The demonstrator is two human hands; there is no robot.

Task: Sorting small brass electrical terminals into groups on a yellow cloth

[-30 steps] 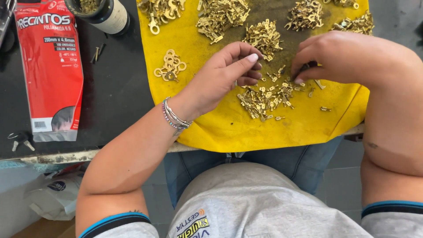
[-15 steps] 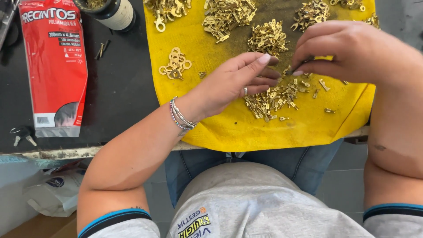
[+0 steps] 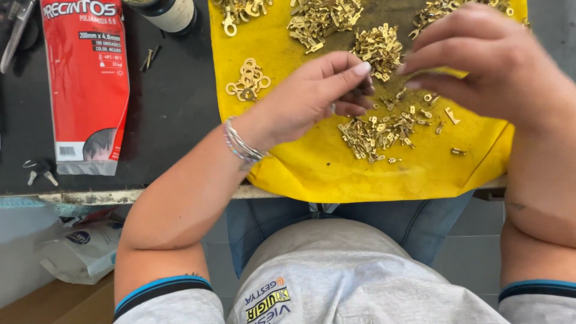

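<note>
A yellow cloth (image 3: 312, 174) lies on the black table and carries several heaps of small brass terminals. My left hand (image 3: 306, 99), with thin bracelets at the wrist, hovers over the cloth's middle, its fingers curled and thumb tucked under. My right hand (image 3: 492, 66) is close on the right, fingertips pinched and pointing at the left fingertips. Both are just above a loose heap of brass terminals (image 3: 375, 132). Whether either hand has a terminal in it is hidden by the fingers. A small cluster of ring terminals (image 3: 247, 81) lies left of my left hand.
More brass heaps (image 3: 379, 45) lie at the far side of the cloth. A red plastic packet (image 3: 87, 78) lies on the black table (image 3: 168, 120) at left, with keys (image 3: 39, 171) beside it and a dark bottle (image 3: 171, 12) at the top. The table edge runs just above my lap.
My right hand has lifted off the loose heap and moved up towards my left fingertips. My left hand has stayed over the middle of the cloth.
</note>
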